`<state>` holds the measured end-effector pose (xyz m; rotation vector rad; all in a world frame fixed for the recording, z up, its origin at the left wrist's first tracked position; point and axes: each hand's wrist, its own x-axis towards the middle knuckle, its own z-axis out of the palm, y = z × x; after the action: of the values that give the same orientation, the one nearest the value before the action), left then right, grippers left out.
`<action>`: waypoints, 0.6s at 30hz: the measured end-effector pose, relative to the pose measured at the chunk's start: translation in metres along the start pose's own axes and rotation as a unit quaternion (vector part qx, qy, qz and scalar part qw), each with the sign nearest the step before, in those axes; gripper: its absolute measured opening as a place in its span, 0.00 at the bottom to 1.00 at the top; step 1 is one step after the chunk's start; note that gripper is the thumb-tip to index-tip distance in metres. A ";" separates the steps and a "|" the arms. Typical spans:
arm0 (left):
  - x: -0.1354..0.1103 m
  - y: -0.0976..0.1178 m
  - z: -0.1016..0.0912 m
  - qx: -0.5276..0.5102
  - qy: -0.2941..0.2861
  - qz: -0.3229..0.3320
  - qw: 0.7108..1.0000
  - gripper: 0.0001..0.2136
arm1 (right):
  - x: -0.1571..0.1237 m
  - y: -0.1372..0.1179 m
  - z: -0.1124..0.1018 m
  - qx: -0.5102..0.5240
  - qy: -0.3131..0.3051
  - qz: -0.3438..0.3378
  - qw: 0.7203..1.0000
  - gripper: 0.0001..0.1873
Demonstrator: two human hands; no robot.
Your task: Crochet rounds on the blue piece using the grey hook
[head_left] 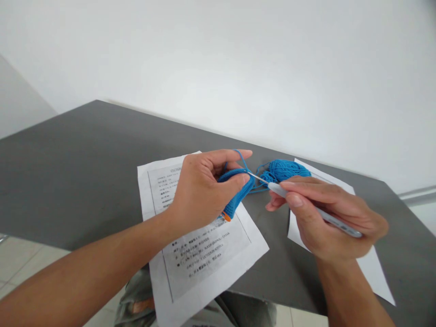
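Between the thumb and fingers of my left hand [204,186] is a blue crochet piece [238,200], its upper edge pinched near the thumb tip. Blue yarn loops over the stretched index finger of that hand. My right hand [334,213] grips a crochet hook [277,188] with a pale grey handle, held like a pen. The hook's metal tip meets the edge of the blue piece by my left thumb. A small orange stitch marker [225,216] hangs at the lower end of the piece. My left palm hides part of the work.
A ball of blue yarn [288,169] lies behind my right hand, with strands running toward the piece. Under my left hand is a printed sheet [204,272], overhanging the front edge of the grey table [85,181]. Another paper [383,277] lies at right. A white wall [238,68] stands behind.
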<state>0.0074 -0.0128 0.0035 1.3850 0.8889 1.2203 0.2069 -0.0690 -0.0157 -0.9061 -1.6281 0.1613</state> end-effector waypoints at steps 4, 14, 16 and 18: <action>-0.002 -0.002 0.001 0.017 0.014 0.013 1.000 0.16 | -0.002 -0.004 0.004 -0.017 0.021 -0.005 1.000 0.18; 0.000 -0.010 0.002 0.102 0.084 0.100 0.986 0.12 | -0.011 -0.005 0.010 -0.125 -0.005 -0.063 0.990 0.30; 0.000 -0.012 0.003 0.111 0.085 0.105 0.985 0.11 | -0.008 -0.007 0.013 -0.148 -0.032 -0.097 0.984 0.34; -0.001 -0.012 0.004 0.122 0.077 0.108 0.984 0.11 | -0.004 -0.010 0.017 -0.176 -0.052 -0.126 0.975 0.34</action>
<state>0.0125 -0.0127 -0.0087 1.6323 1.0443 1.4339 0.1877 -0.0721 -0.0184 -0.9574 -1.8896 -0.2672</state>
